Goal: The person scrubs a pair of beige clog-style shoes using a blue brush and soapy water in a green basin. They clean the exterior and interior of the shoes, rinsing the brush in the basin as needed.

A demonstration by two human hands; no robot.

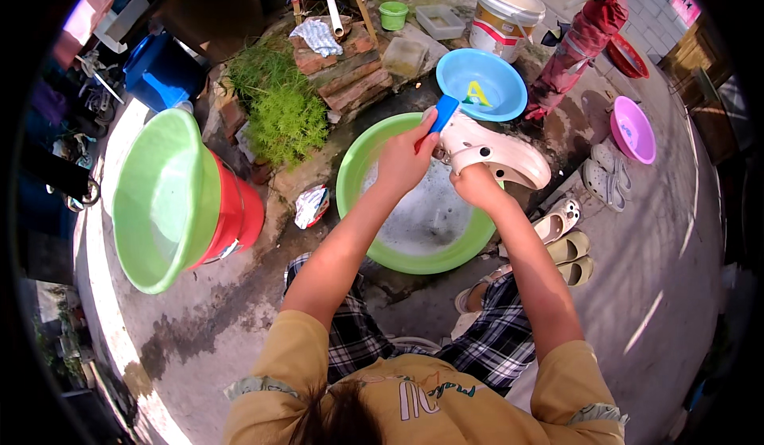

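Note:
My left hand (407, 158) is closed around a blue scrub brush (446, 112), with a little red showing at its lower edge; the bristles are hard to make out. The brush is at the left end of a pale pink clog (509, 152). My right hand (477, 186) grips the clog from below, near its strap and dark round button, with some fingers hidden. Both hands are above the far right part of a green basin (347, 198), which holds foamy, cloudy water (426, 218).
A light blue basin (501, 109) and white bucket (509, 3) stand beyond. Another green basin (127, 206) leans against a red bucket (239, 218) at left. Grey clogs (601, 182), beige shoes (577, 254) and a pink basin (633, 130) are at right. Plants (286, 119) grow beside bricks (350, 79).

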